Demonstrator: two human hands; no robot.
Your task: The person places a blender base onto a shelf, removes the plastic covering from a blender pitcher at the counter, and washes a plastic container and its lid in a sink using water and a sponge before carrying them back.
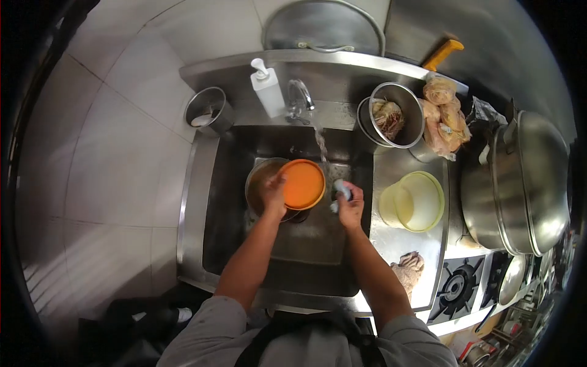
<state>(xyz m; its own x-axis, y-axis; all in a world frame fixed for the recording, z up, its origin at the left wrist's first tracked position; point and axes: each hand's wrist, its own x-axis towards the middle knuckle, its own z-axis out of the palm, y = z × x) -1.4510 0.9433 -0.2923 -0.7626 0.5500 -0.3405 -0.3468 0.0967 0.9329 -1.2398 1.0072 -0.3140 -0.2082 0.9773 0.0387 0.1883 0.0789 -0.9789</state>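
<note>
Over the sink [211, 202], my left hand [273, 194] grips the left edge of a round orange bowl [304, 185]. Its depth is hard to judge from above. Behind that hand and partly covered by it, a round metal basin [254, 191] sits in the sink. My right hand [351, 208] is closed around a small pale sponge [342, 188], apart from the bowl on its right. Water [321, 144] runs from the faucet [301, 95] behind the bowl.
Left of the faucet stand a white pump bottle [269, 95] and a metal pot [210, 110]. On the right are a steel pot [397, 113], bagged food [446, 116], a yellowish bucket [413, 202], a crumpled cloth [408, 272], a large steel pot [513, 183] and a stove burner [455, 285].
</note>
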